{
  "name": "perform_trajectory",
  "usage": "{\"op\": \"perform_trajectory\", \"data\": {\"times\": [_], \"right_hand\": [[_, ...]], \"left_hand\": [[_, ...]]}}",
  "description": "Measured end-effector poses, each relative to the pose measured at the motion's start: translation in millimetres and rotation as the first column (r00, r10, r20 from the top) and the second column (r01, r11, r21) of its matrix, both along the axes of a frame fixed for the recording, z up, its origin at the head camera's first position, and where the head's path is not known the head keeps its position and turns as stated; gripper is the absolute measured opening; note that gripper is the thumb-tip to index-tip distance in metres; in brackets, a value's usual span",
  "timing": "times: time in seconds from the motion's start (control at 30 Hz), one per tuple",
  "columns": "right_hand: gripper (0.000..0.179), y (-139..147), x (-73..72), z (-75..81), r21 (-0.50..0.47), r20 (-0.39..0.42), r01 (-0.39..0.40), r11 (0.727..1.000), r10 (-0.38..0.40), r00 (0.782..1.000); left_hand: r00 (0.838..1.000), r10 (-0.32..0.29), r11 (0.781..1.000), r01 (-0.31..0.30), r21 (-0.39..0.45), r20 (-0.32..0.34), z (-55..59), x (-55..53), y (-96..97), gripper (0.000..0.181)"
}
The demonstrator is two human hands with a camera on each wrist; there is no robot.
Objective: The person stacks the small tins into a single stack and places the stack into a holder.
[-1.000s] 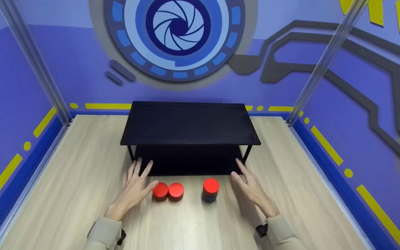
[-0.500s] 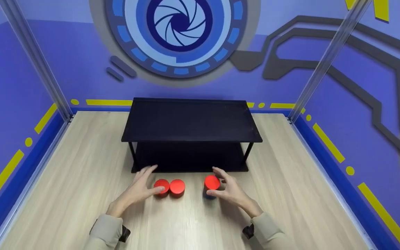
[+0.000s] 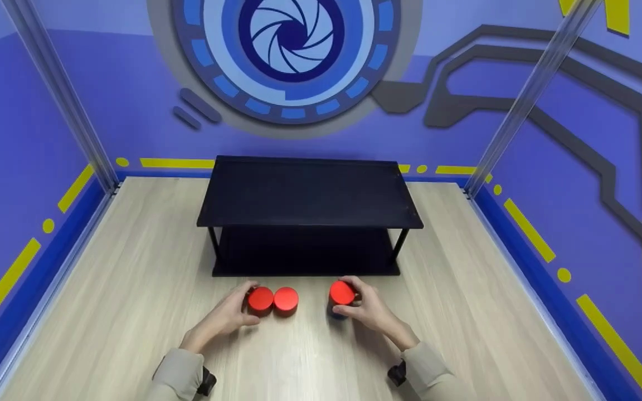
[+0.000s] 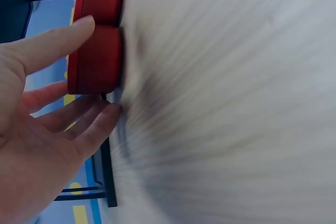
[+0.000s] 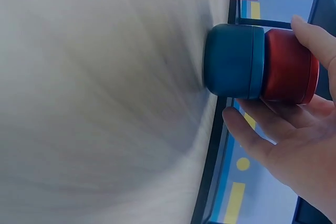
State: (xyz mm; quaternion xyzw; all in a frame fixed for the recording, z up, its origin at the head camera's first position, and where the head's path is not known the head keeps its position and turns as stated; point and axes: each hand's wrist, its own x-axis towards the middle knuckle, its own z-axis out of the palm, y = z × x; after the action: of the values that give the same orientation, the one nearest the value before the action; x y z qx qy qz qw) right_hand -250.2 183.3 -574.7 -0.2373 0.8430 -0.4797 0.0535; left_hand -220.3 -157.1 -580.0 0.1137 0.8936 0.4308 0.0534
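Red tins (image 3: 286,301), three, smooth and round: head view has two touching on the surface (image 3: 293,362), and the thumb of my left grip (image 3: 225,316) has shifted from over the outer one's top to its near side. Left wrist view shows that grip half open, contact unclear; right wrist view shows my right grip (image 5: 299,145) curled round the upper red tin (image 5: 286,69), stacked on one blue tin (image 5: 231,60).

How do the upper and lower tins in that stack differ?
The upper tin is red; the lower tin is blue. The upper tin sits on the lower tin, which stands on the table. From above, the upper tin's top shows; the lower tin is mostly hidden. Both have round bodies.
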Motion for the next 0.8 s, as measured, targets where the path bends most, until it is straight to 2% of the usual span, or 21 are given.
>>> {"op": "perform_trajectory", "data": {"times": [0.23,0.53,0.8], "right_hand": [[0.066,-0.6,-0.1,-0.5,0.028,-0.038,0.014,1.0,-0.013,0.999],[0.066,-0.6,-0.2,-0.4,0.046,-0.029,0.026,0.999,-0.025,0.999],[0.065,-0.1,-1.7,-0.9,0.013,-0.002,0.02,1.0,-0.02,1.0]], "left_hand": [[1.0,0.026,0.999,-0.025,0.042,-0.01,-5.2,-1.4,3.8,0.071],[0.999,0.044,0.999,-0.043,0.032,-0.018,-7.5,-4.3,8.1,0.065],[0.997,0.071,0.996,-0.069,0.055,-0.023,2.2,-6.0,4.7,0.061]]}}
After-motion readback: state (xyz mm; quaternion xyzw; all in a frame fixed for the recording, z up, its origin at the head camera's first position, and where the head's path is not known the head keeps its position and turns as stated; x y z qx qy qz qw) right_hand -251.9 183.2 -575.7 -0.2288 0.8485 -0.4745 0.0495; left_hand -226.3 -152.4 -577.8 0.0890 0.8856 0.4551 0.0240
